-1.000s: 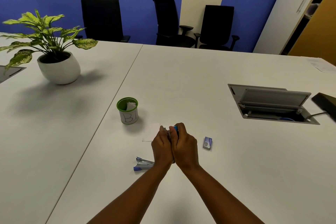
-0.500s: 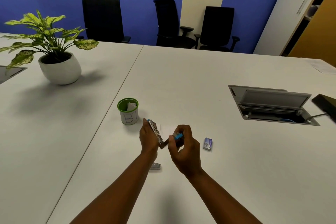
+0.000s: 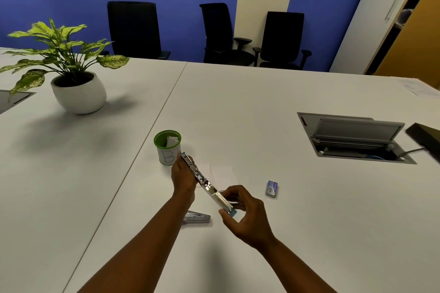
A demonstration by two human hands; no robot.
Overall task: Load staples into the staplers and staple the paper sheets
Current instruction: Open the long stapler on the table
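Both hands have pulled apart, swinging the shiny metal stapler wide open above the white table. Left hand grips its top; right hand pinches its blue end. Loose pinch might let it snap shut on fingers.

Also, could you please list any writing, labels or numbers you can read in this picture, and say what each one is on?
"B": handwritten on the white side of the cup; a further stroke after it is cut off by the left hand, so the rest cannot be read.
Small box: it carries print, but too small and blurred to read.
Stapler held in both hands: no legible marking.
Paper sheets: no writing visible.
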